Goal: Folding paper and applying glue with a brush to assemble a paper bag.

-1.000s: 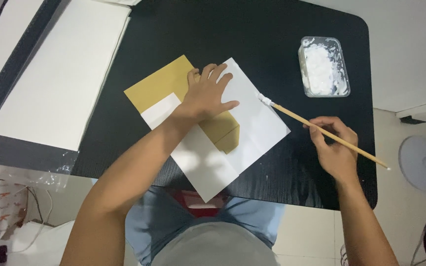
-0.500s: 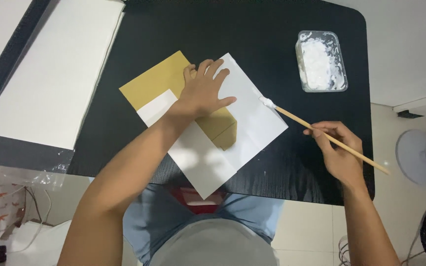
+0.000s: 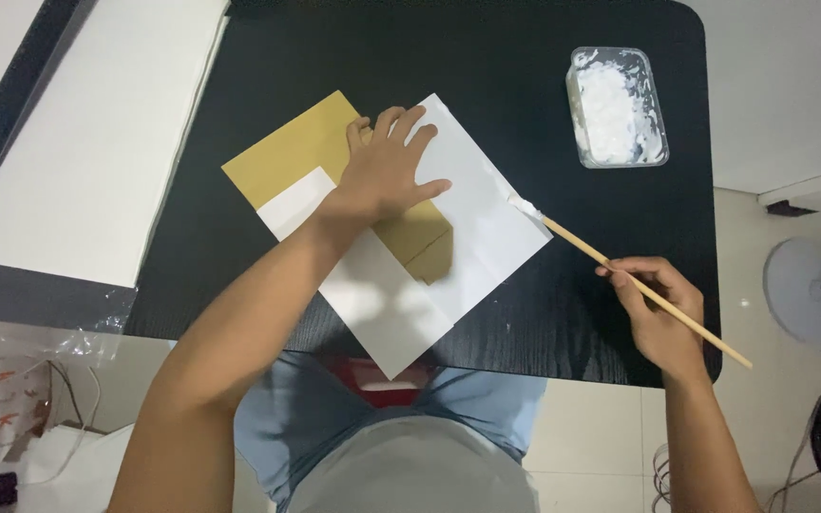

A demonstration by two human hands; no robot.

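White paper [image 3: 472, 228] lay on the black counter [image 3: 486, 57], tilted like a diamond and set near the person's body, with one corner reaching over the near edge. Under it lay a tan envelope-like sheet [image 3: 292, 157], which stuck out at the upper left, and a tan flap [image 3: 425, 245] showed on top of the white sheets near the middle.

From the head view, the left hand [image 3: 387, 176] lay flat on the paper, palm down and fingers spread, holding nothing and pressing the sheets to the counter. The right hand [image 3: 658, 313] was closed around a thin wooden brush [image 3: 634, 283], gripped on the shaft's rear half. Its white-coated tip [image 3: 523, 205] touched the right edge of the white paper.

A clear plastic tub of white paste [image 3: 618, 106] stood at the far right of the counter, well apart from both hands. Large white boards [image 3: 87, 133] lay to the left of the counter. A white fan [image 3: 814, 290] stood on the floor at the right.
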